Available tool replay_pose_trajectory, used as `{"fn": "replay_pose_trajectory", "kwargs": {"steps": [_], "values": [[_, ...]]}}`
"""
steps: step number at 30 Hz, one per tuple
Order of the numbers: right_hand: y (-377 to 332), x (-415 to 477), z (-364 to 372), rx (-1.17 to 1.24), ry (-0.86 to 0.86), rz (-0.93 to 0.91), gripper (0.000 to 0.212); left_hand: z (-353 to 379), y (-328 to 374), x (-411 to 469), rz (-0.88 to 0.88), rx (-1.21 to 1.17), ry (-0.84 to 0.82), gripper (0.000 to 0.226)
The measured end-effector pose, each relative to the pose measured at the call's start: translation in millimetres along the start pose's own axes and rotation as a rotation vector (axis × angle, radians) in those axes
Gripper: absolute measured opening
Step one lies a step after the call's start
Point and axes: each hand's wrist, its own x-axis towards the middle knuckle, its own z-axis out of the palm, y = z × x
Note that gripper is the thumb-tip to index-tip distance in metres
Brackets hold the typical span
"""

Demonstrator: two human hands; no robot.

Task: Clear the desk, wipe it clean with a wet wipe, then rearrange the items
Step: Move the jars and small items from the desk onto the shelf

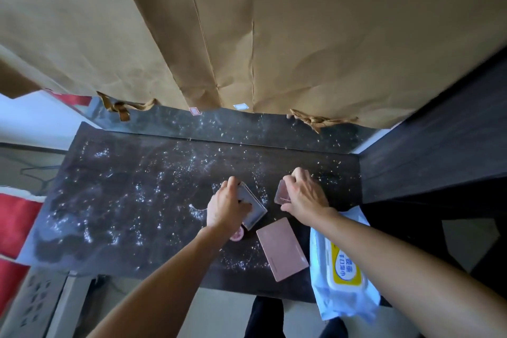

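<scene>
The dark desk (123, 200) is speckled with white powder or crumbs. My left hand (226, 207) grips a flat greyish case (255, 210) lying near the desk's middle. A small round pink object (237, 235) peeks out under my left wrist. My right hand (303, 195) holds a small pinkish rectangular piece (281, 192), tilted up off the surface. A flat pink rectangular case (282, 248) lies near the front edge. A pack of wet wipes (343, 269) with a yellow label sits at the front right corner, partly under my right forearm.
Brown paper sheeting (247, 35) hangs along the back of the desk. A dark wall or cabinet side (439, 145) bounds the right. Red and white things (16, 217) lie off the desk's left edge. The floor (219, 315) shows below the front edge.
</scene>
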Motion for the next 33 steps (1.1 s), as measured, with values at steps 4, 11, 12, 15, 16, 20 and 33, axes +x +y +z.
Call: {"fn": "replay_pose_trajectory", "kwargs": {"steps": [4, 11, 12, 15, 16, 20, 33], "values": [[0, -11, -9, 0.192, 0.073, -0.011, 0.023, -16, 3, -8, -0.035, -0.057, 0.07, 0.03], [47, -72, -49, 0.36, 0.239, 0.059, 0.026, -25, 49, -52, -0.025, -0.369, 0.142, 0.02], [59, -86, -53, 0.383, 0.254, 0.078, 0.026, -20, 59, -60, -0.017, -0.41, 0.14, 0.019], [99, -135, -60, 0.416, 0.254, 0.146, 0.026, 3, 93, -87, -0.017, -0.509, 0.134, 0.022], [114, -152, -60, 0.424, 0.253, 0.17, 0.026, 13, 106, -96, -0.009, -0.535, 0.127, 0.024], [174, -222, -62, 0.407, 0.295, 0.259, 0.025, 48, 173, -140, 0.046, -0.694, 0.056, 0.023], [296, -318, -48, 0.602, 0.389, 0.627, 0.017, 119, 347, -135, -0.212, -1.115, -0.182, 0.014]]}}
